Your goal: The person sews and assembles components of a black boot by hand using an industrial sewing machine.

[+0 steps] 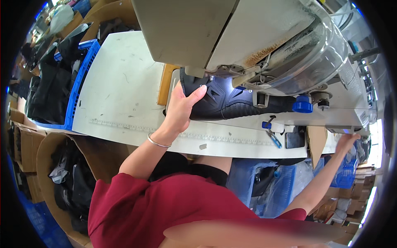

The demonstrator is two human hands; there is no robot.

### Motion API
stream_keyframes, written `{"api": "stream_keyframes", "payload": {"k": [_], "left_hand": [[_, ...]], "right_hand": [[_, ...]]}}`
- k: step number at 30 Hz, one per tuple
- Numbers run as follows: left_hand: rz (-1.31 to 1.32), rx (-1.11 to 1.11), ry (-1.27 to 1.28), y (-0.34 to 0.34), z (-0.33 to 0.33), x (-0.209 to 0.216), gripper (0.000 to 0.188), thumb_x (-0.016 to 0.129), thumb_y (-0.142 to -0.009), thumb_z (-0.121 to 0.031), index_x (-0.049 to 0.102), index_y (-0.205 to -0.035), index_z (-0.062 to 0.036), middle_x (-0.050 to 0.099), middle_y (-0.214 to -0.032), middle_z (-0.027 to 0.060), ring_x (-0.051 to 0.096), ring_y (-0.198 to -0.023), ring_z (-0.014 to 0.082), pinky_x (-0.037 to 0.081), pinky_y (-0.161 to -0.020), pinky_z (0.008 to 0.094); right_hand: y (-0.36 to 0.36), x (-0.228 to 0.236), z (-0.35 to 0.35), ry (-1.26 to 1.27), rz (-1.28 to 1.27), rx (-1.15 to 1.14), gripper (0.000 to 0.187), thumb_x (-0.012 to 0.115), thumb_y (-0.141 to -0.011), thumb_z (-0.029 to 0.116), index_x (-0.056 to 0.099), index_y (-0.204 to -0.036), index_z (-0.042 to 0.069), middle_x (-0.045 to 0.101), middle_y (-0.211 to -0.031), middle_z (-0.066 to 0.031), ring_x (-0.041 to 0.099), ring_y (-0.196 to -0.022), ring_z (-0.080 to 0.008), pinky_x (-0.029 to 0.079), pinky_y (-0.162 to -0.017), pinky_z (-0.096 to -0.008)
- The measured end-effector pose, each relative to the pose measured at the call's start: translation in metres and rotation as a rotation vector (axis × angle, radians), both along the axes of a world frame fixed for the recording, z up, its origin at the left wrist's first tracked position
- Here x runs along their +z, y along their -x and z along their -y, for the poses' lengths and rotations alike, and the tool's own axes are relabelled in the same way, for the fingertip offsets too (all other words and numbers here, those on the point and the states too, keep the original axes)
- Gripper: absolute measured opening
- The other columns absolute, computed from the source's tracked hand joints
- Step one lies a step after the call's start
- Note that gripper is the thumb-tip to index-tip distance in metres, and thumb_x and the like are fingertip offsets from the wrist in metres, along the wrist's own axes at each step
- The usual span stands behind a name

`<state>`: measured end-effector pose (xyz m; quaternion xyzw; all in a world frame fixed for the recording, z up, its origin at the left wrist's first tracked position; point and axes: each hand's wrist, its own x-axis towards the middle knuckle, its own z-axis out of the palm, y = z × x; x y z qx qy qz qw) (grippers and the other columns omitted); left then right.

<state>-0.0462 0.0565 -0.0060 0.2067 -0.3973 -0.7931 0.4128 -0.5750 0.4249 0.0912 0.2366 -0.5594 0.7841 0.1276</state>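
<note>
A black moulded piece (244,103) with ridges and raised shapes, like a boot upper, lies under the sewing machine head (231,72), lit by a lamp there. My left hand (182,103) grips its left end, thumb on top and the other fingers mostly hidden beneath. Far to the right, my right hand (346,142) reaches to the lower right end of the sewing machine (347,118). Its fingers look stretched out against the machine's edge, small in the picture, and I see nothing held in them.
On the white table (120,82) are a printed ruler strip, blue-handled snips (274,139), a phone (295,139) and a cardboard piece (316,144). A blue crate (84,78) of black pieces stands left, above a cardboard box (45,165). Blue bins (242,177) sit below the table.
</note>
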Motion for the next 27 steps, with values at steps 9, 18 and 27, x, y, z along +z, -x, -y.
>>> {"api": "stream_keyframes", "payload": {"k": [9,18,27], "left_hand": [[-0.039,0.004,0.043,0.000,0.001,0.000,0.029,0.062,-0.088,-0.006,0.054,-0.116,0.0018,0.062,-0.109,0.0076,0.059,-0.098,0.0131,0.048,-0.091,0.0294],[-0.033,0.015,0.058,0.001,0.000,0.003,0.026,0.061,-0.088,-0.005,0.056,-0.112,0.0020,0.063,-0.106,0.0062,0.060,-0.094,0.0118,0.049,-0.087,0.0278],[-0.009,0.023,0.060,0.004,-0.003,0.000,0.027,0.063,-0.088,-0.007,0.056,-0.112,0.0025,0.063,-0.105,0.0066,0.060,-0.093,0.0119,0.049,-0.087,0.0278]], "right_hand": [[0.046,0.059,-0.046,-0.705,-0.403,-0.337,0.050,0.045,-0.099,0.037,0.050,-0.131,0.000,0.056,-0.123,-0.0116,0.052,-0.113,-0.0180,0.039,-0.095,-0.0289],[0.048,0.090,-0.040,-0.643,-0.135,-0.238,0.059,0.044,-0.099,0.045,0.048,-0.127,-0.007,0.059,-0.116,-0.0127,0.056,-0.099,-0.0199,0.041,-0.093,-0.0315],[-0.004,0.020,-0.017,-0.230,-0.054,-0.347,0.060,0.038,-0.100,0.044,0.041,-0.136,-0.004,0.052,-0.130,-0.0134,0.051,-0.118,-0.0249,0.040,-0.097,-0.0324]]}}
